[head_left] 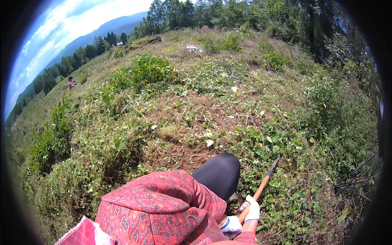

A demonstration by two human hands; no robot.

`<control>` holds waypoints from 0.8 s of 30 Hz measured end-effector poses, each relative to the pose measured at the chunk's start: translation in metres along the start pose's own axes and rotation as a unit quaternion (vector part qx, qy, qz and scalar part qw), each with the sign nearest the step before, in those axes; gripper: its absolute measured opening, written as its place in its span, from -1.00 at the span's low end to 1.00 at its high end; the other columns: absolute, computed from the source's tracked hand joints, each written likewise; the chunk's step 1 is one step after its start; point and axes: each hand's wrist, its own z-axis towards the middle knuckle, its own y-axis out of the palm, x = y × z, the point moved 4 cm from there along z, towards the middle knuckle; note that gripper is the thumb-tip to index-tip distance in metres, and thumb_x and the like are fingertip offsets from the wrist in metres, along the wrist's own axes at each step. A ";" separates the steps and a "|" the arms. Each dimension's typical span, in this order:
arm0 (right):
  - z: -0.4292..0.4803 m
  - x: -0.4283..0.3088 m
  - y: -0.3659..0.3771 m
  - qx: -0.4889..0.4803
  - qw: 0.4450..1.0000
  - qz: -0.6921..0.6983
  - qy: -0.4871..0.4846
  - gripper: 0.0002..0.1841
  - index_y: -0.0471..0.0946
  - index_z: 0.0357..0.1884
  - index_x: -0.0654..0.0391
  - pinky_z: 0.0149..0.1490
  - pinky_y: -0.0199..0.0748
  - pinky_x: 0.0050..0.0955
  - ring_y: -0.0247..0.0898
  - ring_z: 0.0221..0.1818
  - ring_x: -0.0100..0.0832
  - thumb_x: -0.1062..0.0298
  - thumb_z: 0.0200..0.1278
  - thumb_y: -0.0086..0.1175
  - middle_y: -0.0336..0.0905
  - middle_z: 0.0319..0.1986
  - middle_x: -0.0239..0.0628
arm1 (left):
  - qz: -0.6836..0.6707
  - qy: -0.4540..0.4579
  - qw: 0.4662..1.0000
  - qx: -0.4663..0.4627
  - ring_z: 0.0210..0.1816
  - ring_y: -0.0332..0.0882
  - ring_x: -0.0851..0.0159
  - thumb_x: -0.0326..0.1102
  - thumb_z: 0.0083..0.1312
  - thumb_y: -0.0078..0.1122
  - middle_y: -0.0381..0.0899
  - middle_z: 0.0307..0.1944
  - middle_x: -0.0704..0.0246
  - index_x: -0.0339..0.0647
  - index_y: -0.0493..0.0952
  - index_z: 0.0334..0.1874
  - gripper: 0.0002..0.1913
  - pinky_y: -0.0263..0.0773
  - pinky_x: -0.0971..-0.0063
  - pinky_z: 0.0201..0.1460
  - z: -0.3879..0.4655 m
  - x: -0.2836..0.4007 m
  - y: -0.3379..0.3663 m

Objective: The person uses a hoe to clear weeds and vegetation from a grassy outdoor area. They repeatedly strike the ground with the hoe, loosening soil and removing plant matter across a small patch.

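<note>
A long-handled cutting tool slants up and to the right, with a wooden handle and a narrow dark metal blade. My right hand, in a white glove with a blue cuff edge, is wrapped around the handle. Lower down, my left hand wears a matching glove and is closed at the handle's lower end, its fingers partly hidden. The blade's tip lies over low green leafy vines. My knee in dark trousers is bent just left of the tool.
Cut leaves and stems cover a patch of reddish-brown soil ahead. Taller leafy plants stand beyond it. Dense shrubs line the right side, with thin dark stems low down. A person stands far off on the left slope.
</note>
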 end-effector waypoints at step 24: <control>0.005 0.001 -0.013 -0.029 0.998 0.057 0.023 -0.64 0.28 -0.54 -0.07 -0.55 0.33 -0.35 0.21 -0.72 -0.41 0.19 0.26 0.26 0.23 -0.72 -0.50 | -0.231 -0.321 0.919 -0.012 -0.69 0.49 0.37 -0.29 0.18 0.28 0.56 -0.63 0.37 -0.23 0.50 -0.38 -0.82 0.40 0.45 -0.68 -0.019 0.054 -0.005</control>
